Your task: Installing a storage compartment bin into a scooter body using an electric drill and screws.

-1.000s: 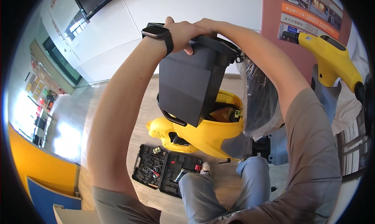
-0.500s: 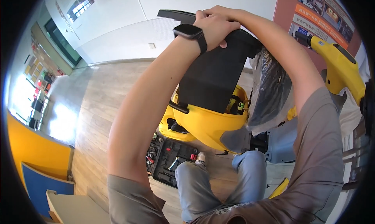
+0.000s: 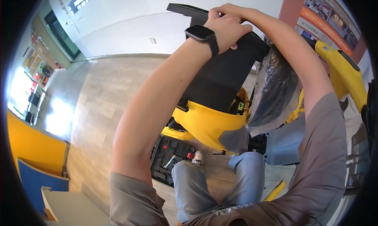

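Observation:
A large black plastic cover stands tilted up out of the yellow machine body. My left hand, with a black watch at its wrist, is closed over the cover's upper part. Crossing behind it, my right hand grips the cover's top edge; its fingers are partly hidden by the left hand. Just right of the cover hangs a dark part in clear plastic wrap. Inside the machine's opening, small green and black parts show beside the cover's lower end.
An open black tool case with a wrench lies on the floor by my foot. At right are a yellow-handled machine part and a grey-blue panel. A blue and yellow partition and a beige box stand at lower left.
Both hands and the black cover's upper end have shifted slightly right and up in view. My grip looks the same. The tool case and floor have shifted slightly left in view.

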### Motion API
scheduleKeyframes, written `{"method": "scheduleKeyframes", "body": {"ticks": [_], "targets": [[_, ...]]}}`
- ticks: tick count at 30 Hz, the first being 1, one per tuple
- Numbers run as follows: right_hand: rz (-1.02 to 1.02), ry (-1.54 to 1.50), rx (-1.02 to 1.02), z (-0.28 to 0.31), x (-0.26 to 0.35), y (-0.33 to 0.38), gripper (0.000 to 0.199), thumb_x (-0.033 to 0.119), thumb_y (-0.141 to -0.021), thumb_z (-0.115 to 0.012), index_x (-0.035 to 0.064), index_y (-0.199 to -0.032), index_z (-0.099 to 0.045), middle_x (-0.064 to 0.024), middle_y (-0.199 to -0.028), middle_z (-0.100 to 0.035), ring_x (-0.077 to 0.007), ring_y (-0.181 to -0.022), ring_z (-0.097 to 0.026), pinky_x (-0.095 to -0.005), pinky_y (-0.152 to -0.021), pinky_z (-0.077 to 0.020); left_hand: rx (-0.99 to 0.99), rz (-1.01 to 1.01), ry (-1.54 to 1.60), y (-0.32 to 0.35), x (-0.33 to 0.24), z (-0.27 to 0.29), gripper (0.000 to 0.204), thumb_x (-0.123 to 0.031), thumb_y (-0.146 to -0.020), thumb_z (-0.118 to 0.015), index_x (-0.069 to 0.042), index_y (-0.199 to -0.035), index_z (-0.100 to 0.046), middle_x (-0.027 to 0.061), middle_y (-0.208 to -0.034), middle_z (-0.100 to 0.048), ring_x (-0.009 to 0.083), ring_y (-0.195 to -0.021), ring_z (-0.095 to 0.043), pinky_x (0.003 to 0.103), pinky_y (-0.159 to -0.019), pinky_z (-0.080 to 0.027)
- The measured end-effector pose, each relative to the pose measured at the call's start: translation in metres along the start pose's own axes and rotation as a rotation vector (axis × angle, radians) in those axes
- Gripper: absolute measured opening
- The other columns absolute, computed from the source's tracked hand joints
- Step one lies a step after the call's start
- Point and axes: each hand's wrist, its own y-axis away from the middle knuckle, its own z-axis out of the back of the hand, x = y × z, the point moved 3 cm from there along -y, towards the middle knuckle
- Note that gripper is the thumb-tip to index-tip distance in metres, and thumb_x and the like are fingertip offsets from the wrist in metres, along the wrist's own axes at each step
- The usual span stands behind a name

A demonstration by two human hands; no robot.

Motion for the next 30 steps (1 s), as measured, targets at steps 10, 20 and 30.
{"method": "scheduleKeyframes", "body": {"ticks": [10, 20, 30], "targets": [[0.023, -0.166, -0.006, 0.020, 0.026, 0.010, 0.012, 0.013, -0.084, -0.057, 0.0039, -0.088, -0.065, -0.0081, -0.077, -0.066, -0.0165, -0.069, -0.057, -0.0352, -0.065, -0.0455, -0.060, 0.114, -0.056, -0.008, -0.014, -0.009, 0.045, -0.012, -0.080, -0.071, -0.023, -0.123, -0.063, 0.0041, -0.102, -0.069, 0.0239, -0.109, -0.062, 0.054, -0.095, -0.036], [-0.057, -0.003, 0.075, 0.011, 0.007, 0.009, 0.016, 0.011, -0.085, -0.057, 0.0083, -0.098, -0.066, -0.0059, -0.085, -0.065, -0.0153, -0.073, -0.056, -0.0339, -0.064, -0.0456, -0.110, -0.075, 0.006, 0.016, -0.001, -0.002, 0.041, -0.019, -0.082, -0.070, -0.021, -0.123, -0.062, 0.0033, -0.105, -0.066, 0.0218, -0.115, -0.057, 0.049, -0.096, -0.033], [0.042, 0.031, 0.111, 0.015, 0.019, 0.010, 0.027, -0.009, -0.065, -0.068, -0.0014, -0.088, -0.057, -0.0101, -0.081, -0.061, -0.0192, -0.072, -0.055, -0.0368, -0.062, -0.0487, -0.254, 0.031, 0.029, 0.025, -0.028, -0.006, 0.032, -0.011, -0.081, -0.065, -0.019, -0.112, -0.064, 0.0024, -0.099, -0.064, 0.0214, -0.108, -0.057, 0.046, -0.091, -0.034]]}}
